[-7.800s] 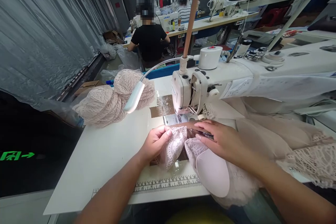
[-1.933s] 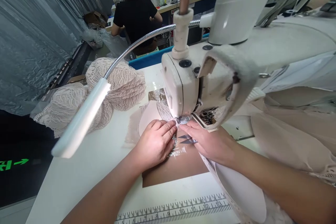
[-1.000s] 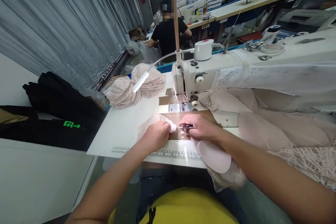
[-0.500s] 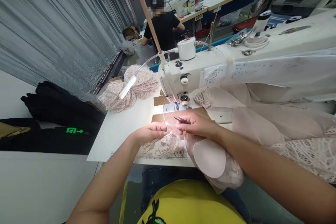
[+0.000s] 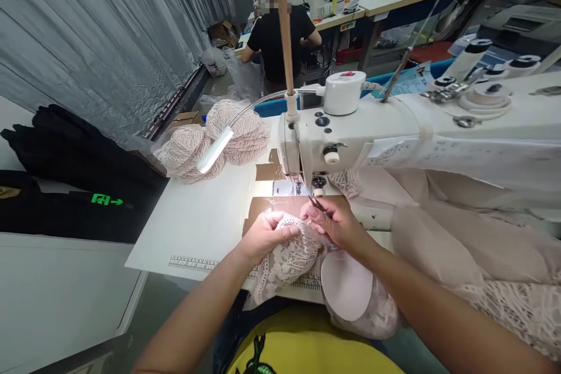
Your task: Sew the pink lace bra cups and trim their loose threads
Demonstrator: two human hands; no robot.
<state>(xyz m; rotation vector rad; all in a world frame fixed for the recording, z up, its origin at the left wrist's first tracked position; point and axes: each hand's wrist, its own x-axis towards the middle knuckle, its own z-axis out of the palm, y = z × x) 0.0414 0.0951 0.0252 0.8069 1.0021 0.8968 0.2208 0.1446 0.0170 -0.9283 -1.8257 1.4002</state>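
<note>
My left hand (image 5: pixel 265 235) grips a pale pink lace piece (image 5: pixel 284 263) that hangs over the front edge of the white sewing table (image 5: pixel 197 222). Close beside it, my right hand (image 5: pixel 335 225) holds small thread snips (image 5: pixel 316 204) with their tips pointing up toward the needle, and its fingers also touch the lace. A smooth pink padded cup (image 5: pixel 346 286) joined to the lace hangs below my right wrist. The white sewing machine (image 5: pixel 350 128) stands just behind both hands.
A bundle of lace pieces (image 5: pixel 210 143) lies at the table's back left under a gooseneck lamp (image 5: pixel 214 149). More pink fabric and lace (image 5: pixel 482 245) is piled at the right. Black cloth (image 5: pixel 65 152) lies on the left. A person in black (image 5: pixel 280 41) sits at another bench behind.
The lace has been drawn back from the needle toward the table's front edge. Both hands came together on it, and the snips now point upward.
</note>
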